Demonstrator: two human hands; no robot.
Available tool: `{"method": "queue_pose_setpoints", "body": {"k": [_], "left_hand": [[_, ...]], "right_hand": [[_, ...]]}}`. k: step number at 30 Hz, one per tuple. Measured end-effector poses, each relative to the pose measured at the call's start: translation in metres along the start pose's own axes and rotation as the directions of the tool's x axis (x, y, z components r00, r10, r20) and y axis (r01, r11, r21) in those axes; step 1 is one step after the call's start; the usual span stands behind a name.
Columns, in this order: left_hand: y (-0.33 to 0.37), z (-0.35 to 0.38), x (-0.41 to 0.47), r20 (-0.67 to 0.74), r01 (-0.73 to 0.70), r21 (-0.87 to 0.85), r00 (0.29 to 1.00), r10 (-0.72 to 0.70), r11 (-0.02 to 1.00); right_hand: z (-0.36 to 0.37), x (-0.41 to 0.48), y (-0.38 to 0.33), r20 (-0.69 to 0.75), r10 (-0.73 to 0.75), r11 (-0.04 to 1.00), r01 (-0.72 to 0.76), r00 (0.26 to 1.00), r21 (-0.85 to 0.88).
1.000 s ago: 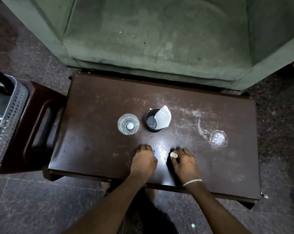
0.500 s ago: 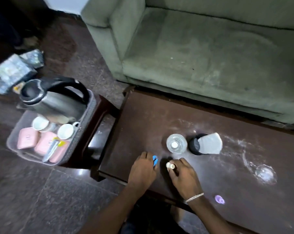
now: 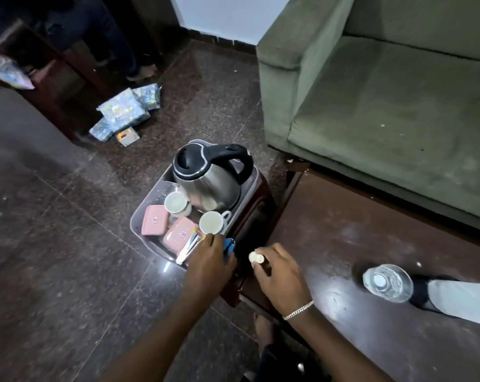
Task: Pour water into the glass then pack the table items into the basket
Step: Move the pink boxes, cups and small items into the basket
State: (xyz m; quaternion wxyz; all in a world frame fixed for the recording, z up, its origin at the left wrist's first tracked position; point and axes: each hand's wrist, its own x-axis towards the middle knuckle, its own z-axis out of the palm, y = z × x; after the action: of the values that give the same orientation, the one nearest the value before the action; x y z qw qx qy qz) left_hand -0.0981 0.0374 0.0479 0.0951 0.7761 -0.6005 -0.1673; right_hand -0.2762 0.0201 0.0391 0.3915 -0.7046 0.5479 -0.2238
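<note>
Head view: the left hand point(image 3: 208, 260) is over the near corner of the basket point(image 3: 136, 216), its grip closed around a small blue item point(image 3: 229, 248) that shows just beyond the knuckles. The right hand point(image 3: 278, 271) is above the left end of the table point(image 3: 343, 244), pinching small pale round pieces point(image 3: 256, 257) between thumb and fingers. The basket stands on a dark stool beside the table and holds a steel kettle point(image 3: 208, 186), two white cups point(image 3: 175, 203), pink boxes point(image 3: 154, 223) and some sachets. The glass point(image 3: 387, 282) with water stands on the table to the right, touching a dark cup holding a white tissue point(image 3: 461, 301). A green sofa point(image 3: 384, 111) lies behind the table.
</note>
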Motion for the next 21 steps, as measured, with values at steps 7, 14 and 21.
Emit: {"method": "queue_pose_setpoints", "body": {"k": [7,14,21], "left_hand": [[-0.083,-0.043,0.031,-0.047,0.108,0.011,0.993,-0.107,0.994],[-0.140,-0.057,0.056,-0.051,0.241,0.103,0.970,-0.236,0.965],[-0.177,-0.054,0.076,-0.068,0.252,0.131,0.967,-0.245,0.959]], "right_hand": [[0.061,0.058,-0.068,0.031,-0.165,0.986,0.166,0.986,-0.022],[0.116,0.100,-0.099,0.230,-0.231,0.905,0.296,0.945,-0.305],[0.154,0.117,-0.109,0.324,-0.200,0.855,0.326,0.925,-0.403]]}}
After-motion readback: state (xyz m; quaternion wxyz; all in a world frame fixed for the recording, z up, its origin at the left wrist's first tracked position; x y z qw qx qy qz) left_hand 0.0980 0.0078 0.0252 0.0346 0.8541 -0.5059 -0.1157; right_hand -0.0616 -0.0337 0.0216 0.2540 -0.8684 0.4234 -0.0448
